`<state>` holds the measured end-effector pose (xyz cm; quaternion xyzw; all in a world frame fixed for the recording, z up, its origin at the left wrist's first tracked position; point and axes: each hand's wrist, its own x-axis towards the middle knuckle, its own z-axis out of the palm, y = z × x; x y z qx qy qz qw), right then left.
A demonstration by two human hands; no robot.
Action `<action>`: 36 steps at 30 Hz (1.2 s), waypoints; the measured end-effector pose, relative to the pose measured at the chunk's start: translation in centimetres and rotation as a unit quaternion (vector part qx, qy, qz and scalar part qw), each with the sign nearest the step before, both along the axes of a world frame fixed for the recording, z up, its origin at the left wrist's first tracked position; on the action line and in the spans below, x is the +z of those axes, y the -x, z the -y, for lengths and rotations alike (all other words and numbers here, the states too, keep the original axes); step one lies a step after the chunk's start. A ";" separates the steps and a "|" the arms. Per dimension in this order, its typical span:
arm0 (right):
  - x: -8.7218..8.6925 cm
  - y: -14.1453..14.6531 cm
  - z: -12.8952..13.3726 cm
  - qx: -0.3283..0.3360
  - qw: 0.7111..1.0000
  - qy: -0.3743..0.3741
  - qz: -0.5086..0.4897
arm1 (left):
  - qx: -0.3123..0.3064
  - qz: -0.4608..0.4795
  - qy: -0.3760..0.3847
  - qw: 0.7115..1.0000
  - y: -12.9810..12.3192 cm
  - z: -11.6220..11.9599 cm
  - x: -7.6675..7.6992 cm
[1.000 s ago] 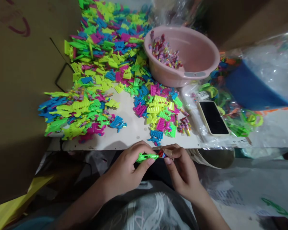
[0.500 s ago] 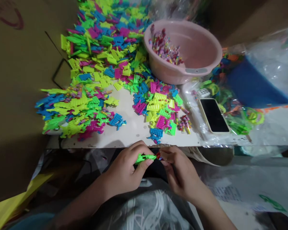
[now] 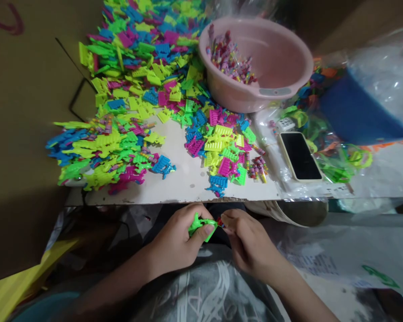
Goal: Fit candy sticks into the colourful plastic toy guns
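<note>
My left hand (image 3: 184, 237) is closed on a bright green plastic toy (image 3: 203, 223), pinched between thumb and fingers in front of the table edge. Beside it, my right hand (image 3: 250, 237) pinches a small red, shiny wrapped piece (image 3: 220, 221) against the toy's right end. Most of that red piece is hidden by the fingers. Just beyond the hands, on the table, lies a cluster of comb-like toys (image 3: 218, 145) in yellow, pink, blue and green. Small striped wrapped sticks (image 3: 258, 170) lie to its right.
A pink basin (image 3: 272, 91) with striped sticks inside stands behind the cluster. A large toy heap (image 3: 147, 67) fills the back left, with toys carrying sticks (image 3: 104, 152) nearer. A phone (image 3: 302, 156) rests on plastic bags at right; cardboard (image 3: 27, 134) rises at left.
The green toy has tilted in my left hand, so more of its lower part shows. Both hands stay together, and the view has shifted slightly.
</note>
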<state>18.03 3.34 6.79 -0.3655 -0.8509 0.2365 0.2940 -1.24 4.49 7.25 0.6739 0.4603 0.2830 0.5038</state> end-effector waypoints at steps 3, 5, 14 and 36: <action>0.1 -0.1 0.0 -0.002 1.000 0.003 0.022 | 0.012 0.012 0.046 0.999 -0.2 0.0 -0.1; 0.1 -0.2 0.1 -0.005 0.999 0.038 0.019 | 0.009 0.015 0.075 0.997 -0.3 0.0 -0.3; -1.9 1.3 0.5 -0.103 0.982 0.008 0.161 | 0.094 0.101 0.209 0.968 -0.9 -0.7 -3.3; -6.4 2.7 7.1 -0.095 0.966 0.192 0.143 | 0.126 0.060 0.322 0.936 -0.7 5.5 -8.3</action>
